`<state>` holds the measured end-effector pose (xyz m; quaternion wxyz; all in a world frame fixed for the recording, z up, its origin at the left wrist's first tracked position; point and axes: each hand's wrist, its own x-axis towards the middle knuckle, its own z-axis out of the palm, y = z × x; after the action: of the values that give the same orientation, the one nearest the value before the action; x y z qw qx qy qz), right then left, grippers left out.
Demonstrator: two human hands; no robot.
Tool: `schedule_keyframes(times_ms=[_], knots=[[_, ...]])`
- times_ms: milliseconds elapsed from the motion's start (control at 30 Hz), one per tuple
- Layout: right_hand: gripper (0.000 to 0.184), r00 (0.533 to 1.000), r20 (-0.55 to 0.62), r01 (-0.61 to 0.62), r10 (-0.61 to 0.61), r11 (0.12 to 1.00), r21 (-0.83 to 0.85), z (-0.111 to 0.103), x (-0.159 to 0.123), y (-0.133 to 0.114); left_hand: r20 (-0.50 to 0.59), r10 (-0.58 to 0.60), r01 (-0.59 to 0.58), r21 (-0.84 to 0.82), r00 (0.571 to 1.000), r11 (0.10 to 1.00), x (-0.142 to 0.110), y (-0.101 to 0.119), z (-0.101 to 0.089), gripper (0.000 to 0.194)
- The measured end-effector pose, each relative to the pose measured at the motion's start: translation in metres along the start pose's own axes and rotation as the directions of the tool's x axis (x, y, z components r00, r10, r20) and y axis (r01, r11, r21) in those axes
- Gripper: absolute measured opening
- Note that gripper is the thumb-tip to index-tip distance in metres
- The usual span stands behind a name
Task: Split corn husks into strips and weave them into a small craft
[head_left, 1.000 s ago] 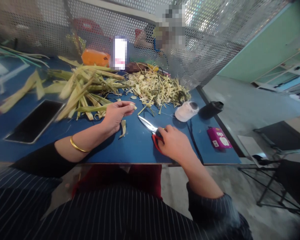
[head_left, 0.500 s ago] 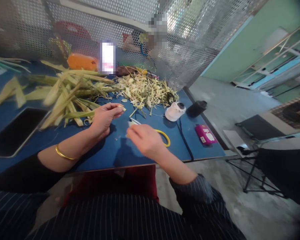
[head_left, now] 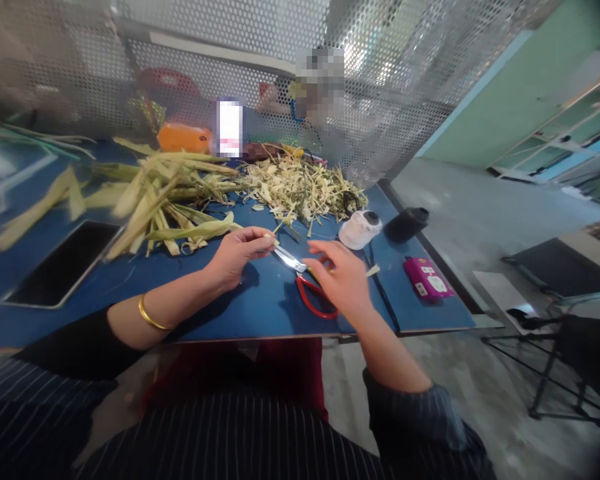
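My left hand (head_left: 243,253) is closed in a pinch on a small pale piece of corn husk (head_left: 274,239). Just right of its fingertips, the silver blades of a pair of scissors (head_left: 290,260) point toward it. My right hand (head_left: 344,277) curls over the yellow handle of the scissors, thumb near the pivot; the red handle loop shows below. Another narrow husk strip (head_left: 373,271) sticks out by the outer side of my right hand, and its hold there is hidden. Long corn husks (head_left: 150,193) lie in a heap left of my hands.
Behind my hands lies a pile of husk scraps (head_left: 300,187). To the right are a white thread spool (head_left: 359,231), a black spool (head_left: 407,225), a dark cord (head_left: 383,297) and a purple pack (head_left: 427,279). A dark-screened tablet (head_left: 63,263) lies left; perforated metal (head_left: 220,47) rises behind.
My right hand has moved right, from above the blades onto the scissors' handles, uncovering the red loop. My left hand has moved right, nearer the blade tips. The view has shifted slightly.
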<state>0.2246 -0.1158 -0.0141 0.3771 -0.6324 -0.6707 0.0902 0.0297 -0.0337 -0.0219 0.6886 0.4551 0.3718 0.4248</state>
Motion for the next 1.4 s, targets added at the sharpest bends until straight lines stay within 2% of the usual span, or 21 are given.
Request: schedule_keyframes(times_ms=[100, 200, 500, 733, 800, 833, 900, 933, 967, 1000, 1067, 1167, 1267, 1400], knots=[[0.032, 0.983, 0.119, -0.170, 0.137, 0.922, 0.347, 0.029, 0.019, -0.020, 0.051, 0.012, -0.012, -0.002, 0.999, 1.000, -0.002, -0.001, -0.001, 0.018], [0.026, 0.968, 0.185, -0.242, 0.169, 0.819, 0.520, 0.045, 0.029, -0.024, 0.072, 0.029, -0.030, 0.008, 0.997, 1.000, 0.000, -0.002, -0.004, 0.015], [0.016, 0.951, 0.170, -0.308, 0.259, 0.718, 0.624, 0.054, 0.027, -0.023, 0.023, -0.043, 0.044, -0.052, 0.999, 0.998, 0.003, -0.010, -0.004, 0.022], [0.017, 0.952, 0.124, -0.293, 0.281, 0.709, 0.641, 0.066, 0.024, -0.024, 0.023, -0.055, 0.058, -0.161, 0.998, 0.985, 0.002, -0.016, 0.001, 0.024], [0.020, 0.964, 0.118, -0.261, 0.238, 0.769, 0.583, 0.063, 0.023, -0.025, -0.001, -0.053, 0.052, -0.161, 0.999, 0.986, 0.002, -0.016, 0.001, 0.024], [0.020, 0.975, 0.113, -0.222, 0.192, 0.827, 0.516, 0.058, 0.021, -0.025, -0.009, -0.050, 0.048, -0.149, 0.999, 0.988, 0.003, -0.016, 0.000, 0.023], [0.020, 0.989, 0.128, -0.100, 0.068, 0.960, 0.262, 0.043, 0.015, -0.023, -0.023, -0.050, 0.047, -0.106, 0.998, 0.993, 0.004, -0.013, -0.003, 0.023], [0.018, 0.990, 0.141, -0.020, 0.010, 0.998, 0.064, 0.034, 0.010, -0.021, -0.027, -0.056, 0.053, -0.082, 0.998, 0.995, 0.005, -0.011, -0.004, 0.023], [0.019, 0.982, 0.186, 0.042, -0.012, 0.987, -0.156, 0.024, 0.004, -0.017, -0.029, -0.064, 0.063, -0.061, 0.997, 0.996, 0.006, -0.009, -0.005, 0.024], [0.021, 0.975, 0.223, 0.067, 0.011, 0.937, -0.342, 0.014, -0.002, -0.013, -0.031, -0.073, 0.071, -0.046, 0.997, 0.996, 0.007, -0.008, -0.006, 0.025], [0.028, 0.934, 0.344, 0.113, 0.094, 0.837, -0.535, -0.002, -0.014, -0.004, -0.038, -0.083, 0.082, -0.028, 0.996, 0.996, 0.008, -0.006, -0.008, 0.028], [0.046, 0.904, 0.413, 0.176, 0.112, 0.784, -0.596, -0.010, -0.022, 0.007, -0.040, -0.078, 0.078, -0.003, 0.996, 0.997, 0.009, -0.007, -0.008, 0.030], [0.056, 0.890, 0.442, 0.211, 0.116, 0.754, -0.622, -0.006, -0.020, 0.011, -0.032, -0.063, 0.064, 0.021, 0.998, 0.998, 0.010, -0.008, -0.009, 0.031], [0.064, 0.888, 0.424, 0.136, 0.176, 0.782, -0.609, 0.000, -0.016, 0.015, -0.023, -0.022, 0.023, 0.068, 0.999, 0.997, 0.012, -0.006, -0.011, 0.030]])
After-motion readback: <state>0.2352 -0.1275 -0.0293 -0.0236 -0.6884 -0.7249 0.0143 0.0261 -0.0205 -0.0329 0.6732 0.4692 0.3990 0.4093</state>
